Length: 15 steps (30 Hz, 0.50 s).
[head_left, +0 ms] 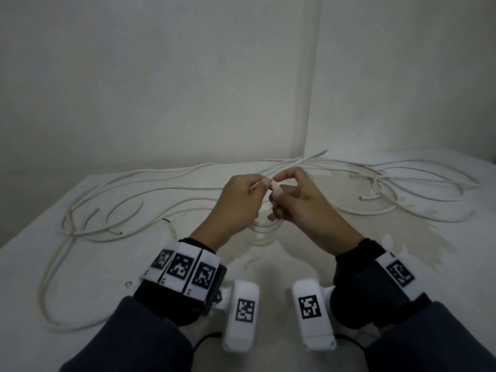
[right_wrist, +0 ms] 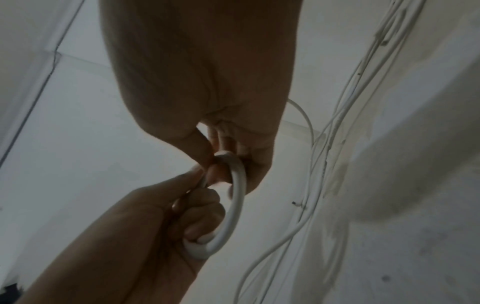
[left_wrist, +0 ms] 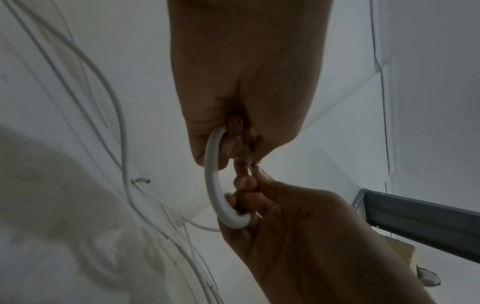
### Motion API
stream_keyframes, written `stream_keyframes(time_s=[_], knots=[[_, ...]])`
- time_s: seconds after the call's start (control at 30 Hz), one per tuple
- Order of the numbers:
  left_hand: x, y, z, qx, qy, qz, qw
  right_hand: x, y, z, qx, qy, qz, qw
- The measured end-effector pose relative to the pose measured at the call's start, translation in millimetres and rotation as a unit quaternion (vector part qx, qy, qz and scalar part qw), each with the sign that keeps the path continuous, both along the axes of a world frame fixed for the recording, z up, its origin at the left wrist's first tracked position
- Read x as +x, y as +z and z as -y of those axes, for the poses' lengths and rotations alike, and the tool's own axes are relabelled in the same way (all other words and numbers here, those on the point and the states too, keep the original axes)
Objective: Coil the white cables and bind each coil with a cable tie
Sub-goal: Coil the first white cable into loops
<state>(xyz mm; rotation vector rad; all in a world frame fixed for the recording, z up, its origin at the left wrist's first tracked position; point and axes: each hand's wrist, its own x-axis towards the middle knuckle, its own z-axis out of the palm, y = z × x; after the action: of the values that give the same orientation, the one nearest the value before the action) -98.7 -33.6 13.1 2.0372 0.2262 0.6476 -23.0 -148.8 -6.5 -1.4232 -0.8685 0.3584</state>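
While the two hands are held close together above the table (head_left: 402,264), a small coil of white cable (left_wrist: 215,185) is gripped between them: the left hand (head_left: 236,202) has its fingers curled round one side of the loop, and the right hand (head_left: 300,200) has its fingers curled round the opposite side. At the point where the fingertips of both hands meet, something thin and pale is pinched (head_left: 273,185); it may be a cable tie or the cable's end, but this cannot be told from the blurred views. In the wrist views the coil (right_wrist: 235,205) is seen as a smooth arc that runs from one fist to the other. Beyond and to both sides of the grip, loose white cables (head_left: 120,208) are spread in uncoiled loops over the table, well apart from the held coil. Below the grip, a stained patch (head_left: 389,229) is seen on the table surface.
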Motion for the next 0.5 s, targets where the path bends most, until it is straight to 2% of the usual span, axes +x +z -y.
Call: stream_keyframes(time_s=[0.1, 0.23, 0.33, 0.4, 0.43, 0.5], knots=[[3, 6, 0, 0.004, -0.002, -0.002, 1.000, 8, -5, 5, -0.049, -0.049, 0.164, 0.984], [-1, 11, 6, 0.039, 0.010, 0.026, 0.999, 10, -1, 7, -0.060, -0.111, 0.259, 0.958], [-2, 12, 5, 0.092, 0.028, 0.055, 0.994, 17, -3, 10, -0.108, -0.212, 0.370, 0.898], [-2, 12, 5, 0.107, 0.030, 0.073, 0.991, 18, -2, 13, -0.102, -0.258, 0.399, 0.874], [-2, 12, 6, 0.108, 0.027, 0.085, 0.990, 17, -1, 14, -0.085, -0.261, 0.401, 0.874], [-2, 11, 7, 0.094, 0.015, 0.107, 0.990, 16, 0, 13, -0.039, -0.212, 0.381, 0.899]])
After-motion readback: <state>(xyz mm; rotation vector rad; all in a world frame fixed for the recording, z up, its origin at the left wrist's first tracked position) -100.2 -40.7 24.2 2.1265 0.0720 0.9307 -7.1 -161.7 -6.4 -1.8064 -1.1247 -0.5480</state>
